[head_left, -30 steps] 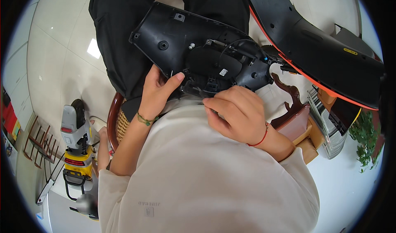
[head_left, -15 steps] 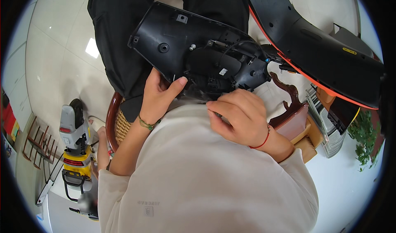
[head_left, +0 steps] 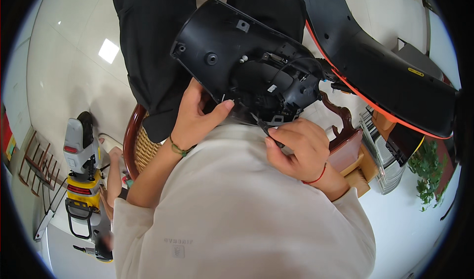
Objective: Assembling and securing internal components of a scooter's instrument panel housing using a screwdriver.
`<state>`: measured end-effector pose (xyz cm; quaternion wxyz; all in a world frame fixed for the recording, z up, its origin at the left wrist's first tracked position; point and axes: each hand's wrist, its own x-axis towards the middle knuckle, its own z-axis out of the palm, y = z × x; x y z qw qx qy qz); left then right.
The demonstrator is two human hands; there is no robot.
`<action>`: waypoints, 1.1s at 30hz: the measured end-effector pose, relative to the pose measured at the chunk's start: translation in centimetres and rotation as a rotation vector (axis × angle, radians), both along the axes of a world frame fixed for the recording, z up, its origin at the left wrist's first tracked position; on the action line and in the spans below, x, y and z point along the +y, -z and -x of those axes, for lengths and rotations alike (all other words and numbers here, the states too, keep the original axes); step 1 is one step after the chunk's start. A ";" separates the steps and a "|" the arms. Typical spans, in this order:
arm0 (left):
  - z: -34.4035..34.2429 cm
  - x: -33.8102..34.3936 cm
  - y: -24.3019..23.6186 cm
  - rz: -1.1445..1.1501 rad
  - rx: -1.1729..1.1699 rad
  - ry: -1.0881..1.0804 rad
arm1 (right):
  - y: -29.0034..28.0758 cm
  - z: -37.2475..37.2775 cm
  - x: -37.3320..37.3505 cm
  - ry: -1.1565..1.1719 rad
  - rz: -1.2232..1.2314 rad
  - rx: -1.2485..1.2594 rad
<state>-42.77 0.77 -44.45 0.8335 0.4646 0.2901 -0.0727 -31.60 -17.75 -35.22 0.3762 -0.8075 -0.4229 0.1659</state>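
Note:
A black moulded plastic scooter panel (head_left: 217, 42) lies across my thighs, its hollow inner side facing up. Ribs, screw posts, a cable and a small white label show inside it. My left hand (head_left: 202, 113) grips its near edge, thumb on top and fingers curled under, partly hidden. In my right hand (head_left: 301, 148) is a slim black tool with a pointed tip (head_left: 262, 125), resembling a small screwdriver. It slants up and left, its tip close to the panel's near edge; whether it touches I cannot tell. Clear film seems to lie along that edge.
A larger curved black body part with an orange-red edge (head_left: 375, 56) stands at right. Wooden chair arms (head_left: 132, 135) curve beside me, with a cardboard box (head_left: 363, 172) at right. At left are a grey-and-yellow scooter (head_left: 81, 187) and another person's arm or leg (head_left: 113, 168).
My right hand has shifted slightly right and down, and the slim black tool now shows in its fingers. The panel and my left hand appear slightly further right in view.

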 end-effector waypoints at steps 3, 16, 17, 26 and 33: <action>-0.1 0.0 0.0 0.010 -0.031 -0.010 | 0.2 0.4 0.0 0.004 0.002 -0.022; -0.5 0.6 0.1 0.036 -0.036 0.003 | -0.2 0.9 0.5 0.005 0.054 -0.051; -0.5 0.6 0.2 0.018 -0.052 0.008 | -0.3 0.9 0.5 0.004 0.063 -0.048; -0.4 0.7 0.2 0.073 -0.055 -0.027 | -0.2 0.9 0.8 -0.010 0.072 -0.053; -0.5 0.7 0.2 0.066 -0.060 -0.022 | -0.6 1.1 0.9 0.022 0.123 -0.030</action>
